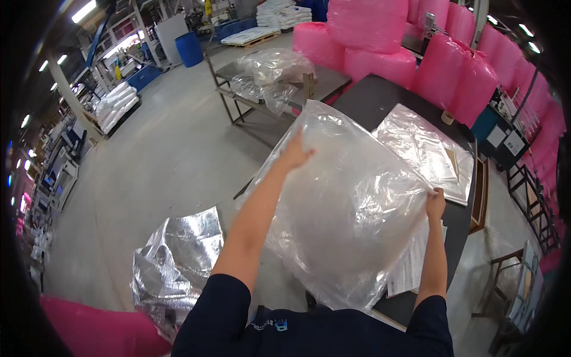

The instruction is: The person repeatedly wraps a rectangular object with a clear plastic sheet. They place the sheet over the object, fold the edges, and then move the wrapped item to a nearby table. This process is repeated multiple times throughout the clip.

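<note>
A large clear plastic sheet (339, 196) is spread between my arms, hanging over the table's near side and down in front of me. My right hand (436, 203) is closed on its right edge, where the film bunches into creases. On the upper left part of the sheet lies my left hand (295, 153), its fingers apart and the arm stretched far forward. Whether the sheet is a single layer or a bag, I cannot tell. Beyond it, a stack of folded clear plastic (419, 149) rests on the black table (372, 95).
A tape roll (447, 118) sits at the table's far right, and printed papers (409, 265) lie partly under the sheet. Silver foil material (178, 262) is at my lower left. A metal-framed table (326, 89) carries more clear film. Pink wrapped rolls (455, 77) stand behind.
</note>
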